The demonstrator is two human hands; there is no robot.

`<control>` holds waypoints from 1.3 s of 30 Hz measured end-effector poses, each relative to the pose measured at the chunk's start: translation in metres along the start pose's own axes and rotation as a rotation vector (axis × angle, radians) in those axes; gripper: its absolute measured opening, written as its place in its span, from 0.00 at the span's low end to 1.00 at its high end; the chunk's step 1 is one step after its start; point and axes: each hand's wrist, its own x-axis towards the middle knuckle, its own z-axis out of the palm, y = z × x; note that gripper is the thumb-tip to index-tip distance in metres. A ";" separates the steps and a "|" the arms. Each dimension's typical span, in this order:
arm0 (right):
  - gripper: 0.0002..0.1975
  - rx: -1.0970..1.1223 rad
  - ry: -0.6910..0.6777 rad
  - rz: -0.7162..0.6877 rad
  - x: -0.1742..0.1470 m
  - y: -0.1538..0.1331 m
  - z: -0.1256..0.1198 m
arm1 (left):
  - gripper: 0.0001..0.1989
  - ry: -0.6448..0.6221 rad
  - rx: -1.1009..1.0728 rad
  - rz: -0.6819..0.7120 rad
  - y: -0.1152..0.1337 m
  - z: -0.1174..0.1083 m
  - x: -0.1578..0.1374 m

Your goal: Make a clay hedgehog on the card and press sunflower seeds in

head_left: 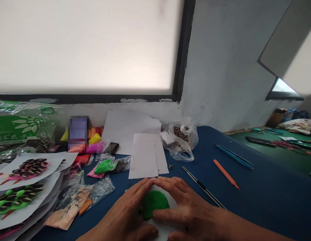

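Note:
A flattened, rounded piece of green clay [155, 202] lies on a white sheet of paper [172, 199] close in front of me. My left hand [131, 214] curves around the clay's left side, fingers together and thumb low on the paper. From the other side my right hand [185, 204] wraps the clay, its thumb resting on the green surface and its index finger along the top edge. Both sets of fingertips meet just above the clay. A small dark spot shows at the clay's left edge, partly hidden by my left hand.
At left are finished seed-and-clay pictures [31, 169] and bags of coloured clay [105, 166]. Blank paper [144, 160] and a bag of seeds [181, 134] stand behind. A utility knife [203, 186], an orange tool [225, 174] and blue tweezers [233, 155] lie right.

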 end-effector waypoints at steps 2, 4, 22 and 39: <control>0.18 0.004 0.006 -0.003 0.000 0.000 -0.001 | 0.50 0.016 0.005 -0.003 -0.006 0.006 0.002; 0.17 0.005 -0.004 -0.007 0.001 -0.001 -0.001 | 0.51 0.027 0.010 -0.024 -0.011 0.011 0.003; 0.12 0.021 0.186 0.085 -0.008 0.002 0.004 | 0.47 0.029 0.005 -0.046 -0.003 0.001 -0.005; 0.14 0.124 0.127 0.351 -0.007 0.004 0.010 | 0.41 0.010 0.052 0.047 -0.001 0.000 0.006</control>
